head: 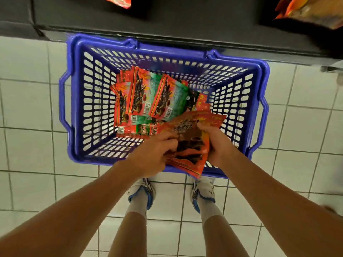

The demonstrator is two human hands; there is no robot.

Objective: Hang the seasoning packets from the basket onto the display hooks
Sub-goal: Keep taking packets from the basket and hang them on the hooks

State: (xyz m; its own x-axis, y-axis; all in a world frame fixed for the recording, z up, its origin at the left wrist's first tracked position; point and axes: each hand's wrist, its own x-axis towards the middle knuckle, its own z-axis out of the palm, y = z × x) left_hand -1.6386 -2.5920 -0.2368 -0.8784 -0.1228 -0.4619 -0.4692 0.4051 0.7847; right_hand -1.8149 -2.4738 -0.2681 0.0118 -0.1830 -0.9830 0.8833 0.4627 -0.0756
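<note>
A blue plastic basket (78, 101) stands on the tiled floor below me. Inside lie several red and green seasoning packets (154, 97), piled toward its middle and near side. Over the basket's near rim both hands hold a fanned stack of red packets (193, 145). My left hand (154, 154) grips the stack's left edge with curled fingers. My right hand (215, 143) holds its right side, thumb on top. No display hooks are in view.
A dark shelf base (167, 21) runs along the top, behind the basket. Hanging packets show at the top left (117, 0) and top right (311, 10). My feet in white and blue shoes (143, 193) stand just behind the basket on white tiles.
</note>
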